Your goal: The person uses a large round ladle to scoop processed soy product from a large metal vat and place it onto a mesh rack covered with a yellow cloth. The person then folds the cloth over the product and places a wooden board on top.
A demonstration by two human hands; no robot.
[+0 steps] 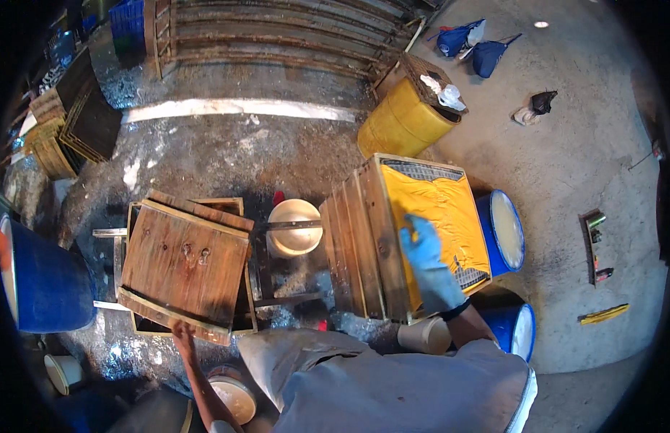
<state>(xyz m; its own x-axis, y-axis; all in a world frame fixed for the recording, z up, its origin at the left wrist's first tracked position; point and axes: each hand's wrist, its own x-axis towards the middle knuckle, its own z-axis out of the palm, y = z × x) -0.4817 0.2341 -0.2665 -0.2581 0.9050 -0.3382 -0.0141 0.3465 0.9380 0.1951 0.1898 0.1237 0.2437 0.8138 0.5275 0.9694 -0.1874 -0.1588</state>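
Note:
At the left, my left hand point(184, 335) is at the near edge of a wooden board with two battens point(188, 254); whether its fingers grip the edge is hard to tell. The board lies askew on top of a rectangular wooden frame point(137, 323), over another board point(216, 214). My right hand point(421, 241) wears a blue rubber glove and hovers at or just over a yellow cloth point(448, 211), thumb and fingers apart, nothing seen in it. The cloth covers most of a dark grid on a stack of wooden trays point(367, 243).
A white bucket point(295, 238) stands between board and stack. Blue drums point(500, 230) flank the stack's right; another blue drum point(48, 276) is far left. A yellow drum point(405, 122) stands beyond. Buckets point(424, 335) point(234, 398) sit near my body.

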